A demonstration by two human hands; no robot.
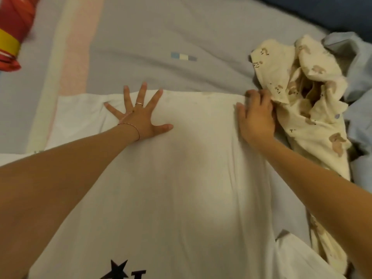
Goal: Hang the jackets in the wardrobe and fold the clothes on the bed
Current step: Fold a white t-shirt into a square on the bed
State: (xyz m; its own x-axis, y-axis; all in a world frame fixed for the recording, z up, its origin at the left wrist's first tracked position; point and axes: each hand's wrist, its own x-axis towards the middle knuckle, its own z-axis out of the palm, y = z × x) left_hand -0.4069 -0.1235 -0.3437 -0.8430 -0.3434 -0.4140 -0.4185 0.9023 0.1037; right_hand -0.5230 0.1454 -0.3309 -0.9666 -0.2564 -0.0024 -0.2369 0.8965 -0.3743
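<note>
A white T-shirt [181, 178] with a black star print near its bottom lies spread flat on the bed. My left hand [138, 115] presses on its far left part with fingers spread wide. At the shirt's far right corner my right hand [255, 117] has its fingers curled over the edge of the fabric, gripping it. Right beside that hand lies a crumpled cream garment with bear prints [306, 101].
The bed has a grey-lilac sheet [171, 37] with a pink and cream stripe on the left. A red and yellow object [12, 33] sits at the far left corner. Light blue clothes [356, 63] and dark blue fabric [322, 11] lie at the right.
</note>
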